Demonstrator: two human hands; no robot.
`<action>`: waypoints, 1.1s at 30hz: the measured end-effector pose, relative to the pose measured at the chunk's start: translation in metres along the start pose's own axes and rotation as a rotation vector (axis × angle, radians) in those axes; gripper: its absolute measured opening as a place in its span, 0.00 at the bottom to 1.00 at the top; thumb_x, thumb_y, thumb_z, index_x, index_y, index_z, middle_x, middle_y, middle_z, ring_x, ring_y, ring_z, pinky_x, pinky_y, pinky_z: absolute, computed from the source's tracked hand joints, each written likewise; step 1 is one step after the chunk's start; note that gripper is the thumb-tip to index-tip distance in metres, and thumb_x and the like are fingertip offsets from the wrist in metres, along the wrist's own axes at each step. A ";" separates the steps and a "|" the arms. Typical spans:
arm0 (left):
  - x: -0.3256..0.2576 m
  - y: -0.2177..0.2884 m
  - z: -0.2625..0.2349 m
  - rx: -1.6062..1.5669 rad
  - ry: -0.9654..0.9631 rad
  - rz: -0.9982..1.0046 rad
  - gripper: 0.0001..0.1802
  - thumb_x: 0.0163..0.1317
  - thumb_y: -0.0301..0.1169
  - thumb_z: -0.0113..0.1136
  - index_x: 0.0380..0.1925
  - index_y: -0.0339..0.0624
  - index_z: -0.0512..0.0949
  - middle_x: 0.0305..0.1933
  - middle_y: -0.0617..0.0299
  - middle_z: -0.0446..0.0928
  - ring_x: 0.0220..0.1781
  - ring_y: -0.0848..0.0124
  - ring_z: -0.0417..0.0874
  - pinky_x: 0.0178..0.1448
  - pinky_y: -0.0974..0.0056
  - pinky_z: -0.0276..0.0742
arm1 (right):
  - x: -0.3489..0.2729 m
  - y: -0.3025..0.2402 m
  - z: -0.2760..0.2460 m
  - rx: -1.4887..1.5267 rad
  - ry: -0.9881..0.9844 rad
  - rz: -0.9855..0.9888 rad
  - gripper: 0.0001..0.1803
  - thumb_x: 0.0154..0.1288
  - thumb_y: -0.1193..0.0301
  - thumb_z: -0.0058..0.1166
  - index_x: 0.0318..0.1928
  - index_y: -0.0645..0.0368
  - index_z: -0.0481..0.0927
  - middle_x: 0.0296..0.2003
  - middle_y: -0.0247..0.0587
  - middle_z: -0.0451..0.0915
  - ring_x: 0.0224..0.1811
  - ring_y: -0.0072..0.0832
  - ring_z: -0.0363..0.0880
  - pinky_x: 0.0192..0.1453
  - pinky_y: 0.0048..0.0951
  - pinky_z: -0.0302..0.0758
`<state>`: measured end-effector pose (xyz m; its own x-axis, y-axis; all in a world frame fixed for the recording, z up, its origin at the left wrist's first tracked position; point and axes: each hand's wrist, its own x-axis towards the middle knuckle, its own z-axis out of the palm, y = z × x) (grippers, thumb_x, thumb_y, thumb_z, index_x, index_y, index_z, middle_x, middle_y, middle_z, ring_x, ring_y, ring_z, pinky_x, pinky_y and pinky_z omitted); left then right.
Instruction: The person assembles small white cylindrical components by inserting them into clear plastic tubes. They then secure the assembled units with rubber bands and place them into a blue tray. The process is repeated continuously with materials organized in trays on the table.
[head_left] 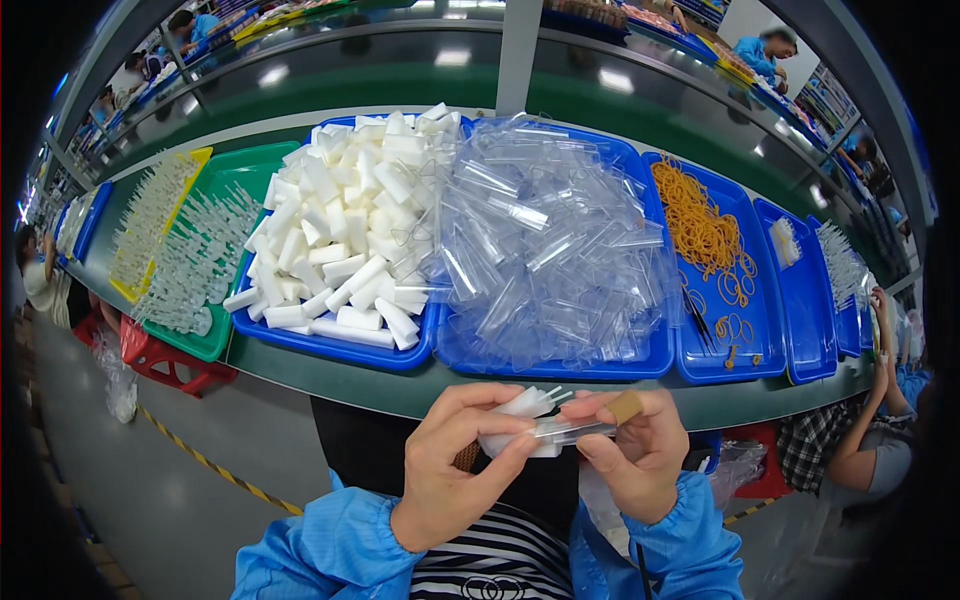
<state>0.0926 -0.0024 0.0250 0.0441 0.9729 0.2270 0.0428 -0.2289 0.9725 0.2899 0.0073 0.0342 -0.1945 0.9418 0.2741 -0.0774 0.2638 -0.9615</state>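
Note:
Just in front of my body, both hands meet around a small white and clear assembly. My left hand (455, 462) pinches a white foam piece (522, 403) with thin translucent stems sticking out of its end. My right hand (645, 465) grips a clear plastic sleeve (578, 431) between thumb and fingers, and the sleeve's near end lies against the foam in my left fingers. How far the two overlap is hidden by the fingers. A tan wrap (625, 406) covers one right fingertip.
Ahead, one blue tray (375, 357) holds white foam blocks (345, 215); another holds clear plastic sleeves (550, 240). Rightward are orange rubber bands (697, 215) and dark tweezers (697, 318). A green tray (240, 170) with translucent stemmed parts is left. Co-workers sit at both sides.

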 end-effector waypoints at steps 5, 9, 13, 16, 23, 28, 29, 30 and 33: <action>0.000 0.007 -0.005 0.182 -0.022 0.141 0.18 0.57 0.20 0.71 0.50 0.38 0.85 0.61 0.45 0.77 0.57 0.58 0.84 0.58 0.62 0.81 | 0.011 -0.013 -0.002 0.049 0.103 0.164 0.18 0.62 0.80 0.67 0.49 0.65 0.74 0.49 0.52 0.83 0.53 0.35 0.83 0.64 0.39 0.75; -0.003 0.009 -0.007 0.259 -0.047 0.155 0.21 0.56 0.21 0.72 0.52 0.39 0.85 0.63 0.45 0.77 0.57 0.56 0.84 0.56 0.62 0.83 | 0.010 -0.010 -0.010 -0.176 0.048 0.045 0.16 0.55 0.77 0.73 0.42 0.62 0.80 0.45 0.44 0.86 0.47 0.32 0.82 0.56 0.34 0.75; -0.005 0.004 -0.010 0.297 -0.091 0.146 0.23 0.56 0.20 0.72 0.54 0.40 0.84 0.65 0.45 0.75 0.57 0.57 0.84 0.55 0.63 0.83 | 0.011 -0.008 -0.010 -0.352 -0.018 0.015 0.17 0.54 0.76 0.74 0.42 0.60 0.81 0.41 0.38 0.87 0.44 0.32 0.82 0.54 0.33 0.74; -0.002 0.012 -0.016 0.189 -0.145 0.122 0.23 0.57 0.20 0.71 0.55 0.39 0.83 0.65 0.46 0.73 0.58 0.58 0.84 0.54 0.62 0.84 | 0.016 -0.016 -0.014 -0.195 0.015 0.101 0.19 0.55 0.78 0.72 0.45 0.63 0.77 0.42 0.42 0.86 0.46 0.28 0.83 0.56 0.32 0.75; -0.017 -0.009 -0.020 -0.262 -0.043 0.027 0.19 0.54 0.14 0.72 0.46 0.33 0.80 0.53 0.50 0.74 0.61 0.51 0.82 0.52 0.65 0.88 | 0.014 -0.015 -0.015 0.020 -0.037 0.171 0.25 0.54 0.78 0.74 0.48 0.63 0.72 0.41 0.45 0.84 0.49 0.28 0.84 0.58 0.31 0.77; -0.023 -0.019 -0.020 -0.170 -0.108 0.138 0.23 0.53 0.15 0.74 0.49 0.33 0.78 0.57 0.48 0.72 0.61 0.51 0.82 0.53 0.63 0.87 | 0.008 -0.017 -0.005 -0.082 -0.173 0.293 0.28 0.50 0.77 0.78 0.47 0.60 0.72 0.50 0.46 0.78 0.54 0.30 0.78 0.63 0.33 0.73; -0.023 -0.020 -0.019 -0.197 -0.094 0.138 0.24 0.53 0.16 0.74 0.50 0.34 0.78 0.58 0.47 0.72 0.61 0.52 0.82 0.53 0.63 0.87 | 0.009 -0.018 -0.005 -0.112 -0.206 0.286 0.28 0.50 0.77 0.78 0.47 0.60 0.72 0.51 0.46 0.78 0.55 0.30 0.78 0.63 0.34 0.72; -0.021 -0.016 -0.019 -0.221 -0.101 0.104 0.25 0.53 0.17 0.74 0.51 0.35 0.77 0.59 0.47 0.71 0.62 0.53 0.81 0.55 0.62 0.86 | 0.010 -0.018 -0.006 -0.105 -0.208 0.268 0.27 0.51 0.78 0.77 0.47 0.60 0.72 0.51 0.47 0.78 0.55 0.31 0.78 0.63 0.34 0.73; -0.011 -0.003 -0.023 -0.206 -0.185 0.020 0.25 0.56 0.20 0.73 0.54 0.36 0.76 0.63 0.46 0.70 0.64 0.55 0.79 0.61 0.60 0.81 | 0.008 -0.014 -0.011 -0.107 -0.244 0.180 0.26 0.52 0.79 0.75 0.47 0.60 0.72 0.52 0.49 0.77 0.57 0.33 0.77 0.64 0.36 0.73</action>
<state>0.0687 -0.0122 0.0212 0.2251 0.9415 0.2509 -0.1629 -0.2175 0.9624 0.3003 0.0132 0.0491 -0.4257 0.9010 0.0839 0.0799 0.1298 -0.9883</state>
